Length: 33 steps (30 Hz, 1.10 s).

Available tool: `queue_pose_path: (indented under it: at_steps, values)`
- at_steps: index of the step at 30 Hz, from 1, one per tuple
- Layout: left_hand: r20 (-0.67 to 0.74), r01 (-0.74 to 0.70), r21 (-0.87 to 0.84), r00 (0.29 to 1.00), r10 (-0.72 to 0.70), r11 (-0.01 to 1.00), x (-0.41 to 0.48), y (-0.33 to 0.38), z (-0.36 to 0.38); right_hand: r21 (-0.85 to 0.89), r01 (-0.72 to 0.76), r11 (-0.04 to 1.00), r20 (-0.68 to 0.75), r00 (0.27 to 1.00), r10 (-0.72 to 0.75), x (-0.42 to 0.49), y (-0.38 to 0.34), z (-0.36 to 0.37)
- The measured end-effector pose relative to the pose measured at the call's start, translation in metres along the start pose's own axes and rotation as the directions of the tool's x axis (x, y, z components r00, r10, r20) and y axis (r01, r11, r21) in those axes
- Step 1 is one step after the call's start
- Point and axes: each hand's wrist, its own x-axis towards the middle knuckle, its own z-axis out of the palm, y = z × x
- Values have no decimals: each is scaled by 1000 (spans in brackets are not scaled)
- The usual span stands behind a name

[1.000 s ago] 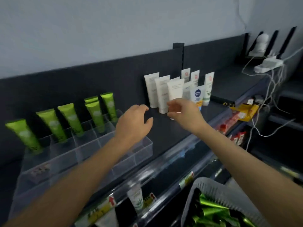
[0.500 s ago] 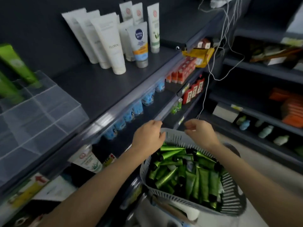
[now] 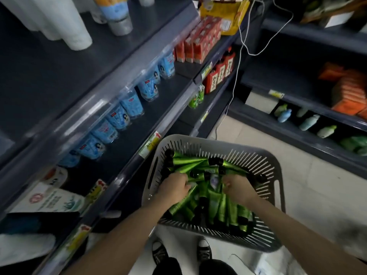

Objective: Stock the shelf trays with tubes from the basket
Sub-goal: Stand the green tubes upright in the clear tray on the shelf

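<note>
A grey slotted basket [image 3: 258, 157] stands in front of me, low beside the shelving, filled with several green tubes [image 3: 188, 162] with black caps. Both my hands are down inside it. My left hand [image 3: 175, 188] has its fingers curled round a green tube that sticks out toward me from under the palm. My right hand [image 3: 237, 189] is dug into the pile on the right side, fingers curled on a green tube; the fingertips are hidden among the tubes. The clear shelf trays are out of view.
Dark shelving [image 3: 111, 92] runs along the left, holding white tubes [image 3: 75, 34], blue packs [image 3: 129, 108] and red cartons [image 3: 198, 42]. White cables [image 3: 238, 62] hang at the corner. More shelves with bottles [image 3: 309, 122] stand on the right. My shoes [image 3: 158, 253] are below the basket.
My view has swung down from the top shelf to the basket. Both hands left the shelf, came to the basket's rim, and now reach into the tubes.
</note>
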Motion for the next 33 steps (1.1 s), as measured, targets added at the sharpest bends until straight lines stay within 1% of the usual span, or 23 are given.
queue_pose_path:
  at_steps: [4, 6, 10, 14, 16, 18, 21, 22, 25, 28, 30, 33]
  values:
    - [161, 111, -82, 982, -97, 990, 12, -10, 29, -29, 45, 999, 160, 986, -40, 12, 6, 24]
    - [232, 155, -82, 964, -132, 985, 18, -17, 40, -28, 33, 999, 200, 979, -27, 17, 7, 33]
    - [289, 159, -37, 947, -141, 987, 23, -17, 56, -46, 8, 999, 201, 980, 2, 20, 9, 41]
    - [254, 163, -1, 954, -157, 987, 20, -13, 60, 36, -23, 999, 166, 986, 16, 16, 14, 44]
    - [245, 167, -35, 957, -154, 985, 20, -12, 49, 85, -26, 996, 134, 991, 14, 14, 14, 37]
    - [234, 180, -150, 962, -142, 972, 18, -9, 30, 124, -23, 992, 93, 996, 11, 13, 9, 23]
    - [183, 174, -305, 975, -122, 936, 9, 3, -9, 261, -33, 965, 35, 999, 25, 13, -7, -9]
    - [161, 169, -352, 980, -118, 921, 5, 8, -22, 284, -15, 959, 22, 1000, 9, 13, -15, -23]
    - [72, 94, -462, 995, -68, 882, -8, 22, -56, 325, 86, 942, -37, 996, -78, 7, -45, -65]
    - [-48, -4, -552, 998, -27, 834, -26, 33, -89, 386, 173, 906, -106, 984, -143, -8, -76, -102]
    - [-138, -80, -578, 990, -1, 812, -42, 39, -112, 394, 242, 887, -151, 969, -197, -18, -95, -121]
    - [-277, -154, -565, 961, -10, 810, -68, 43, -147, 391, 332, 858, -217, 940, -265, -34, -122, -143]
